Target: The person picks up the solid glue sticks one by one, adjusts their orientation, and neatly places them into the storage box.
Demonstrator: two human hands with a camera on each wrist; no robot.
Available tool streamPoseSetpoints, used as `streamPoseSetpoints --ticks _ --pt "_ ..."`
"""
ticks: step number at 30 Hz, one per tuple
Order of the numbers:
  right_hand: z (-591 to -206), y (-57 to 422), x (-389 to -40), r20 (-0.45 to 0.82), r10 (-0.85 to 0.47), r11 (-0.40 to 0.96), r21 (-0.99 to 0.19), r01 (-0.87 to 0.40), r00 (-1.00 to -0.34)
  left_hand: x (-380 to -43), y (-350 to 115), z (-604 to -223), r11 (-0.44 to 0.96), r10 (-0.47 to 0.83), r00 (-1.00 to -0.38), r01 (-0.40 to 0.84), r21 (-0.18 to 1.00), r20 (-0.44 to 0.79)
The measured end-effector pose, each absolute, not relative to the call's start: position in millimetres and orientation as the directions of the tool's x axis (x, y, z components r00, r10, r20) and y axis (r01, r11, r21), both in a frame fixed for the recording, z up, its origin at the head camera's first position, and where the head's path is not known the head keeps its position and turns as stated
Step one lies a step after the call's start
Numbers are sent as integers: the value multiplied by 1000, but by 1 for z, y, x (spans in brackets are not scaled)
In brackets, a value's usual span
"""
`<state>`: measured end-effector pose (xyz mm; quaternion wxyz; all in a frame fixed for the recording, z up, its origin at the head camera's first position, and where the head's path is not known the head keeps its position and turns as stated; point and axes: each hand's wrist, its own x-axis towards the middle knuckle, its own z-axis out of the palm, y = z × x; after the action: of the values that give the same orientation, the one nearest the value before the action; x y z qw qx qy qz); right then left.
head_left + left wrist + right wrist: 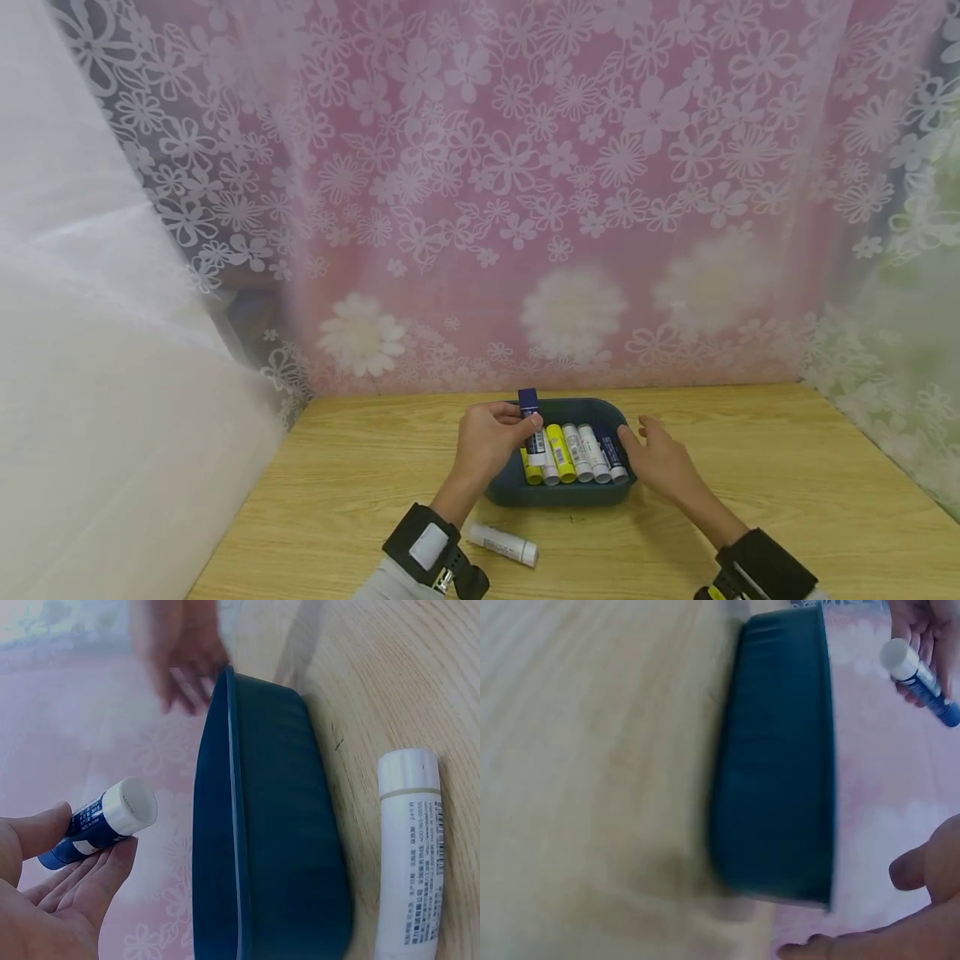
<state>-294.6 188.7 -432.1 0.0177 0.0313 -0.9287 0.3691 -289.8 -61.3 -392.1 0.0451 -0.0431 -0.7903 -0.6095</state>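
Note:
My left hand (pixel 486 439) pinches a blue-and-white glue stick (pixel 94 829) between thumb and fingers, above the left part of a dark teal basket (pixel 558 497). In the left wrist view the stick's white end faces the camera. Inside the basket, yellow glue sticks (pixel 560 454), white glue sticks (pixel 593 454) and a dark blue one (pixel 610 450) lie side by side. Close to the basket's right end is my right hand (pixel 662 463), thumb and fingers apart with nothing between them. Whether it touches the rim I cannot tell.
A white glue stick (pixel 504 545) lies on the wooden table (pixel 360 492) in front of the basket, near my left wrist. Behind the table hangs a pink flowered curtain (pixel 465 208). White sheeting (pixel 112 375) closes off the left side.

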Motion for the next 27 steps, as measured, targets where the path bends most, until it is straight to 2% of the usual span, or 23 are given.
streamPoseSetpoints --ticks 4,11,22,27 --pt "-447 194 -296 -7 -38 690 -724 -21 -999 -291 -61 -393 254 8 -994 109 961 111" --pt "-459 192 -297 80 7 702 -710 -53 -997 -292 -62 -394 257 6 -993 113 960 115" --pt "-458 191 -293 72 24 689 -724 -36 -997 -299 -63 -395 265 -35 -994 87 960 100" --pt "-459 192 -292 61 20 681 -732 -30 -998 -307 -59 -391 278 -74 -988 110 954 136"
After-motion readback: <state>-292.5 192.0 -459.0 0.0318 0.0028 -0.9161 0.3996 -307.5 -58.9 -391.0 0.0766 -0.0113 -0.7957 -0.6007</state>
